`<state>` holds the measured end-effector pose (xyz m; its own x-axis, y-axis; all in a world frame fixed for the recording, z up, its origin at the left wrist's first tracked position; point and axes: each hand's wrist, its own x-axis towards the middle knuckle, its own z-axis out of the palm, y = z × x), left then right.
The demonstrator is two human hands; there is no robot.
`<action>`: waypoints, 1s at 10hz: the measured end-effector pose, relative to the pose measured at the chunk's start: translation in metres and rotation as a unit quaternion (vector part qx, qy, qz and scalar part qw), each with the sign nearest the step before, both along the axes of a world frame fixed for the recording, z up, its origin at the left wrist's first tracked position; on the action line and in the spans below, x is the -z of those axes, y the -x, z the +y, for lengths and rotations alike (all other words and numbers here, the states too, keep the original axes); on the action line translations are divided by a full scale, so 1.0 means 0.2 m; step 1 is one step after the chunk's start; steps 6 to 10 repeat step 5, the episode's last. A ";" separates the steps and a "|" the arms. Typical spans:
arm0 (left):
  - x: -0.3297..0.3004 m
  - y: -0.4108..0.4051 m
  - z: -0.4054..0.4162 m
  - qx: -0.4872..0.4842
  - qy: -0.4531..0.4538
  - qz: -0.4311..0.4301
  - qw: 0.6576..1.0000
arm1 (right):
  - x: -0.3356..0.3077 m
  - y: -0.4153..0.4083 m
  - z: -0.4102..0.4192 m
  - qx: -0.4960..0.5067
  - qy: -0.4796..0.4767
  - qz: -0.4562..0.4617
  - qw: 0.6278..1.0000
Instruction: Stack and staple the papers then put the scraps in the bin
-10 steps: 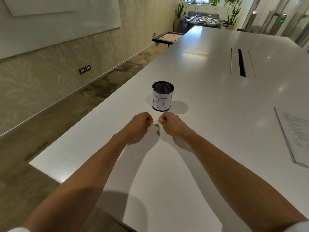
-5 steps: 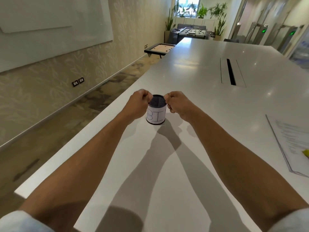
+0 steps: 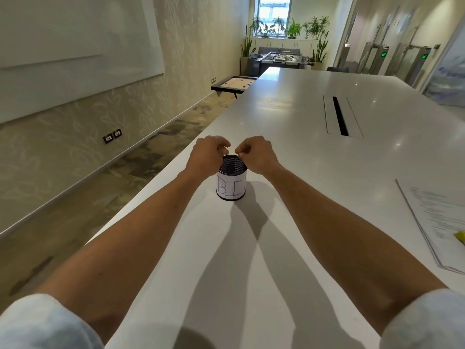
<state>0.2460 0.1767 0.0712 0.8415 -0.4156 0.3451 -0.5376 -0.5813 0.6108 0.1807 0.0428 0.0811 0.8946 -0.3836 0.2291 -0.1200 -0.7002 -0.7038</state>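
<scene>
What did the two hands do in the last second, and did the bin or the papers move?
Both hands went forward from in front of the bin to its far rim. The left hand and right hand now sit over the opening, fingers pinched; no scrap is visible in them. The bin stayed upright on the table, and the papers stayed at the right.

wall (image 3: 141,117): beige leaf pattern, whiteboard (image 3: 75,41) L | floor (image 3: 75,197): mottled brown carpet | long white table (image 3: 289,117) w/ cable slot (image 3: 340,116) | far end: window (image 3: 275,11), plants (image 3: 293,28), foosball table (image 3: 281,59) | daylight
</scene>
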 end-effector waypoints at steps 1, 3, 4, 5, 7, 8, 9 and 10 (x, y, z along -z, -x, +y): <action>-0.01 0.01 0.02 0.002 0.004 -0.014 1.000 | 0.01 0.01 0.00 0.012 -0.013 -0.016 1.000; -0.01 0.04 0.02 -0.003 0.024 -0.035 0.999 | 0.03 0.02 -0.01 0.004 -0.035 -0.031 0.999; 0.01 0.09 0.03 -0.010 0.030 -0.067 0.997 | 0.05 0.04 -0.01 0.008 -0.008 -0.034 0.999; 0.05 0.16 0.02 -0.016 0.043 -0.128 0.991 | 0.08 0.07 -0.02 -0.004 0.008 -0.062 0.998; 0.05 0.16 0.02 -0.016 0.043 -0.128 0.991 | 0.08 0.07 -0.02 -0.004 0.008 -0.062 0.998; 0.05 0.16 0.02 -0.016 0.043 -0.128 0.991 | 0.08 0.07 -0.02 -0.004 0.008 -0.062 0.998; 0.05 0.16 0.02 -0.016 0.043 -0.128 0.991 | 0.08 0.07 -0.02 -0.004 0.008 -0.062 0.998; 0.05 0.16 0.02 -0.016 0.043 -0.128 0.991 | 0.08 0.07 -0.02 -0.004 0.008 -0.062 0.998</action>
